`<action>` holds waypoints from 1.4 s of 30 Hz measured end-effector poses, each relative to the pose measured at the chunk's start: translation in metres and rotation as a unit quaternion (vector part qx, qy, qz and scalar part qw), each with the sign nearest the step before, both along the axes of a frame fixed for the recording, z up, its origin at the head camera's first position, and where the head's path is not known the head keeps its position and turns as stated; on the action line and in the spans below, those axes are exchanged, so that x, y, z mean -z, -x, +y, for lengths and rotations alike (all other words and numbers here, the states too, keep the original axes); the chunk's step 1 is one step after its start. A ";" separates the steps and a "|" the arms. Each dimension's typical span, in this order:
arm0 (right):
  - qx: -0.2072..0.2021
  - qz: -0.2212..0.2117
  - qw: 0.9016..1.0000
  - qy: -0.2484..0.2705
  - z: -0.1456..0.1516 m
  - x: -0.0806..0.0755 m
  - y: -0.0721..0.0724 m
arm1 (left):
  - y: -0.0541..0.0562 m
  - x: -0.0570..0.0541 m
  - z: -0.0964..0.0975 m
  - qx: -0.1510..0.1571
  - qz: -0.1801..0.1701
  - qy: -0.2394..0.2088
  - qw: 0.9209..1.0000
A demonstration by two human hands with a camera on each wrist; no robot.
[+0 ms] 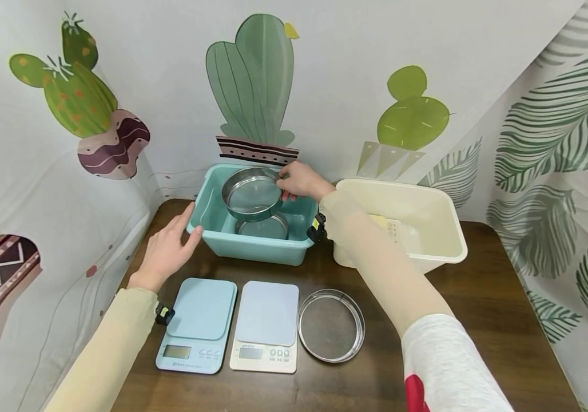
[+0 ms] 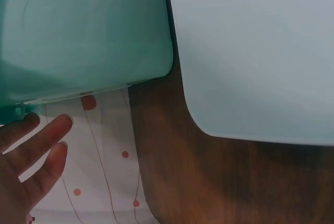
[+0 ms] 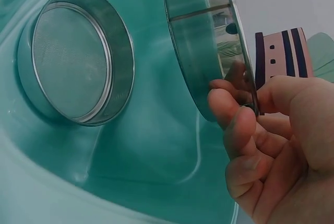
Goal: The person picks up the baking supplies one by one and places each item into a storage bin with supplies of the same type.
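Observation:
My right hand (image 1: pixel 301 180) pinches the rim of a round metal sieve (image 1: pixel 253 197) between thumb and fingers. This sieve is held tilted over a teal plastic bin (image 1: pixel 255 246). A second round sieve (image 3: pixel 73 62) lies inside the bin, partly hidden by the first in the head view. In the right wrist view the held sieve (image 3: pixel 190 41) stands nearly on edge, apart from the lower one. My left hand (image 1: pixel 165 252) is at the bin's left end, fingers extended, fingertips right at the rim. Nothing is in its grasp.
A blue kitchen scale (image 1: pixel 203 309) and a white one (image 1: pixel 267 315) lie in front of the bin. Right of them is another round sieve (image 1: pixel 329 326). A cream bin (image 1: pixel 428 229) with a yellow and a pale item inside stands under my right forearm. Patterned cloth hangs behind the table.

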State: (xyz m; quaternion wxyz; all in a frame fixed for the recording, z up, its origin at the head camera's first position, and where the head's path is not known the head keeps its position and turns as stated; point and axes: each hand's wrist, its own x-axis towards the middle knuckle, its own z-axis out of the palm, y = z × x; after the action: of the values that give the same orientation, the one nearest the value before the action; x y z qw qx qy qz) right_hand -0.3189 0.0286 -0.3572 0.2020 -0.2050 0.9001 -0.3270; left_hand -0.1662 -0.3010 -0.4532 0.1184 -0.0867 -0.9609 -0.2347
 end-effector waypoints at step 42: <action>-0.074 -0.030 0.995 -0.053 -0.015 0.019 0.005 | -0.003 -0.004 0.000 -0.004 -0.011 0.007 1.000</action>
State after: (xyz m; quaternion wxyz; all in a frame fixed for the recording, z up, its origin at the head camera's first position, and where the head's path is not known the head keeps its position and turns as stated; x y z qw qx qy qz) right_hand -0.3239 0.0133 -0.3762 0.2629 -0.2500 0.8921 -0.2693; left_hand -0.1633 -0.3006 -0.4494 0.1077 -0.0813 -0.9641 -0.2285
